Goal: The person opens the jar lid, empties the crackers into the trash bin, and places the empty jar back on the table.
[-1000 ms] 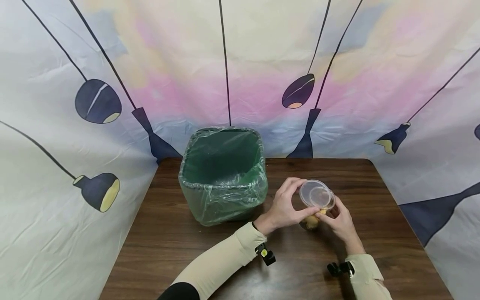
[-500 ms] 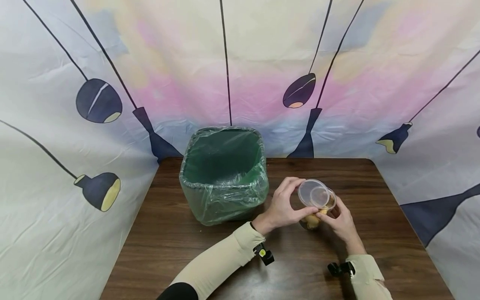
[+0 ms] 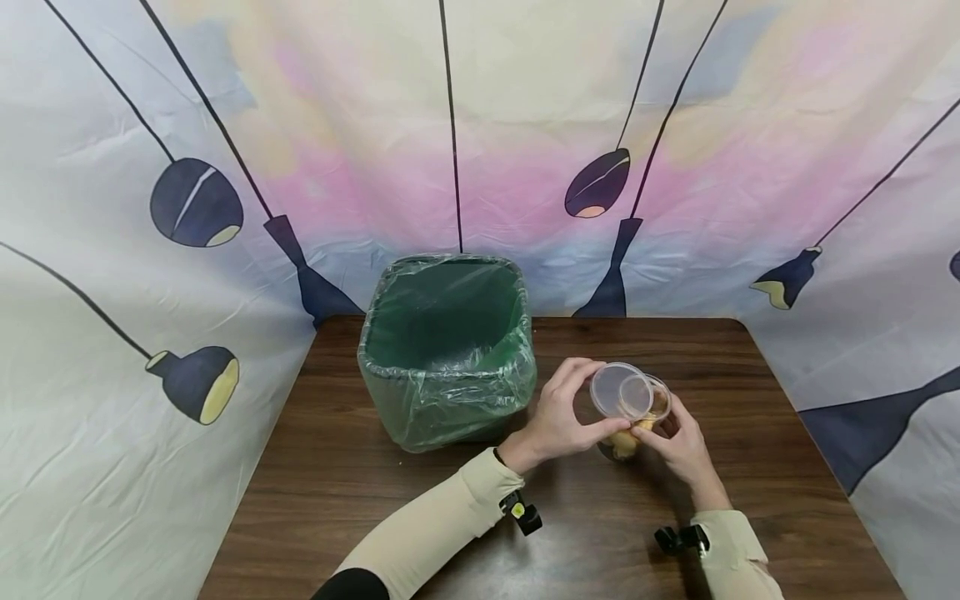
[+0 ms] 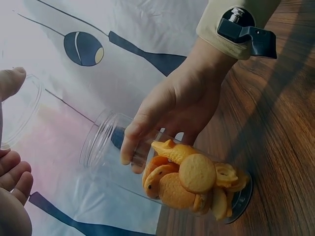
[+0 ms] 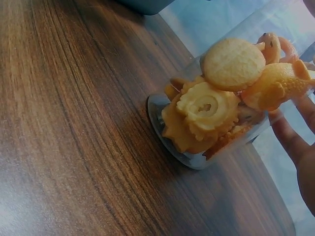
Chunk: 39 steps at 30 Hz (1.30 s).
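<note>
A clear plastic jar half full of golden cookies stands on the dark wooden table. My right hand grips its side; in the left wrist view its fingers curl round the wall. My left hand pinches the round clear lid between thumb and fingers. It holds the lid just above the jar's mouth, shifted left, so the rim shows on the right. The right wrist view shows the jar's base and the cookies up close.
A green bin lined with a clear plastic bag stands open-topped just left of my hands, at the table's back. A printed fabric backdrop closes in the table at the back and on both sides.
The lid in my left hand has slid a little to the left, uncovering part of the jar's mouth. The right hand and the jar stay where they were.
</note>
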Motion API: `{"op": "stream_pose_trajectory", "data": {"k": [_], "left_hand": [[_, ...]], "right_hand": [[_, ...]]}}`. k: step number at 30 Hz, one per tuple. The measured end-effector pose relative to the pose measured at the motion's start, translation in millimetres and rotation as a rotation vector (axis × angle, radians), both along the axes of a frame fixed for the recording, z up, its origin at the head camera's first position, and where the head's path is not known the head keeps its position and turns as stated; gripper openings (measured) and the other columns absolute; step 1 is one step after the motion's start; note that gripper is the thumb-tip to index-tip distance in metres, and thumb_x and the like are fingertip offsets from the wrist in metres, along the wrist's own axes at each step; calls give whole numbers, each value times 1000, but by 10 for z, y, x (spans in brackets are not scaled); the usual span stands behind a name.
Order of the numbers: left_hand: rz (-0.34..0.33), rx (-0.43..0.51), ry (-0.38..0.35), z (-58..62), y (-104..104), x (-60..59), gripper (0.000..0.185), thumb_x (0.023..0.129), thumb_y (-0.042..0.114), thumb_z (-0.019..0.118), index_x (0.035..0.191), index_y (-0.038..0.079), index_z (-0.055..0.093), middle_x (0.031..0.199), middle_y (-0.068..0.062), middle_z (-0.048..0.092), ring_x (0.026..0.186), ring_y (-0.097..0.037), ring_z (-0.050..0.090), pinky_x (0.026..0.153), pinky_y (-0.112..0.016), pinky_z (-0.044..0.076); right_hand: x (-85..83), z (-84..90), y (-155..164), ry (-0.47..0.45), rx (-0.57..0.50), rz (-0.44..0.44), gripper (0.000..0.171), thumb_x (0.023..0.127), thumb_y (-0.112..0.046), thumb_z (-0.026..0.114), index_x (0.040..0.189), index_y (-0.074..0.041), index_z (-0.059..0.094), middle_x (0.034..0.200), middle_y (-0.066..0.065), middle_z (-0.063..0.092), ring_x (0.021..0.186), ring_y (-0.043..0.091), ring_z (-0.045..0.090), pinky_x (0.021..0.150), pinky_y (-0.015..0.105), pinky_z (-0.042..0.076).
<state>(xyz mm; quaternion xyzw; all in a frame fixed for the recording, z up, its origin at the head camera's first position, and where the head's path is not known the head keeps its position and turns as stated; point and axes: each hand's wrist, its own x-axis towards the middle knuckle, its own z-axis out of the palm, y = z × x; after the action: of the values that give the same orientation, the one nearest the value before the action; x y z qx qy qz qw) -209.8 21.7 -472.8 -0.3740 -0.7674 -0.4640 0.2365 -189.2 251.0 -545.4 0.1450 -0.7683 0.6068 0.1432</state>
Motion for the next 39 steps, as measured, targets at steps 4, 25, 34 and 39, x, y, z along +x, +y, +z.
{"op": "stream_pose_trajectory", "data": {"k": [4, 25, 34, 39], "left_hand": [[-3, -3, 3, -3, -32, 2, 79, 67, 33, 90, 132, 6, 54, 121, -7, 56, 108, -13, 56, 93, -15, 44], [-15, -4, -13, -30, -178, 61, 78, 68, 33, 89, 133, 8, 54, 122, -7, 55, 115, -15, 54, 98, -22, 43], [-28, -19, -47, -82, -259, 129, 77, 70, 31, 87, 134, 8, 52, 124, -7, 54, 116, -16, 52, 98, -27, 44], [-35, -10, -64, -123, -298, 144, 76, 70, 30, 87, 134, 9, 52, 124, -7, 54, 116, -16, 52, 99, -28, 44]], "right_hand": [[-61, -133, 54, -15, -10, -2, 68, 71, 22, 72, 133, 12, 45, 120, -17, 56, 106, -5, 56, 88, 11, 45], [-23, -43, 16, -42, -16, 14, 66, 74, 21, 70, 134, 14, 43, 125, -2, 57, 110, 3, 57, 88, 11, 44], [-64, -189, 71, -31, -14, 20, 68, 76, 17, 72, 137, 10, 43, 128, 19, 54, 113, 6, 58, 89, 10, 44], [-64, -176, 65, -44, -12, 1, 68, 75, 17, 73, 136, 10, 44, 126, 23, 53, 112, 6, 58, 89, 9, 43]]}}
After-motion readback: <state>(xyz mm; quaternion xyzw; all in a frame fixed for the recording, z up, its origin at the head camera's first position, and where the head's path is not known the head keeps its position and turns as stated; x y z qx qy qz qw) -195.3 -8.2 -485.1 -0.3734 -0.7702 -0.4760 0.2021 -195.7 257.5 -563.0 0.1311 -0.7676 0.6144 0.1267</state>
